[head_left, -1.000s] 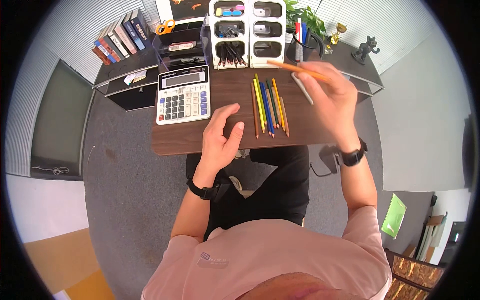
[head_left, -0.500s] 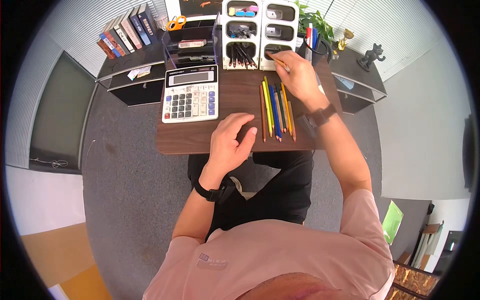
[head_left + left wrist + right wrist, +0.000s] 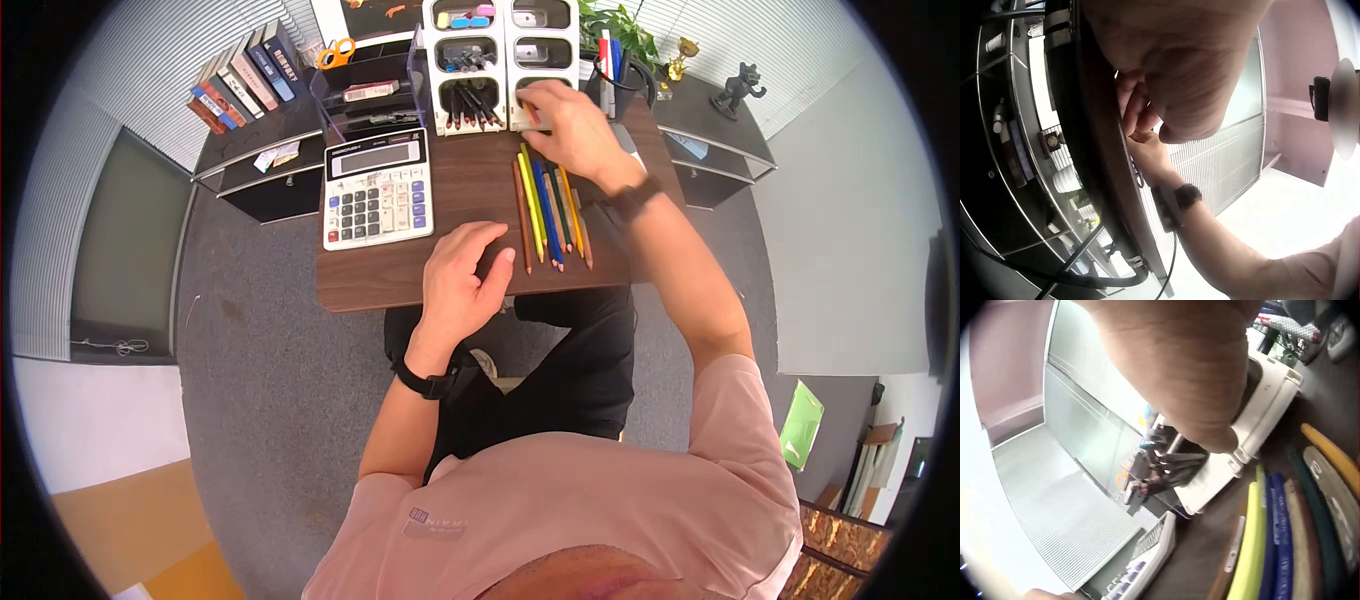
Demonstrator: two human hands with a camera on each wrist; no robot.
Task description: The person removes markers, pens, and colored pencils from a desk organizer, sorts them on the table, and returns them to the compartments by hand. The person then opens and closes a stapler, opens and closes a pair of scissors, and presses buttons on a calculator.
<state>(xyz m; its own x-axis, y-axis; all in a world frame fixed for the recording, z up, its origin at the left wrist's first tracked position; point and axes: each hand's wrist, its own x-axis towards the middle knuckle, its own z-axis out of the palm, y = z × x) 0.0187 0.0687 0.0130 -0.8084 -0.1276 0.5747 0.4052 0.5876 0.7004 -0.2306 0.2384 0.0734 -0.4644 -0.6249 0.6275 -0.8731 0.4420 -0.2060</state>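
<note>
Brown desk (image 3: 472,185) before blinds (image 3: 150,100), far white organizer (image 3: 545,73) partly hidden by right hand (image 3: 578,132), its hold hard to tell, coloured pencils (image 3: 546,215) nearer, loose-fingered left hand (image 3: 458,278) left of them.

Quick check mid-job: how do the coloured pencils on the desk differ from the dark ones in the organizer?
Colour: the coloured pencils include yellow, blue, green and brown; the dark pencils look mostly black.
Place: the coloured pencils lie on the desk; the dark pencils sit in a compartment of the white organizer.
Arrangement: the coloured pencils lie roughly side by side; the dark pencils are bunched at mixed angles.
Both are slim.
</note>
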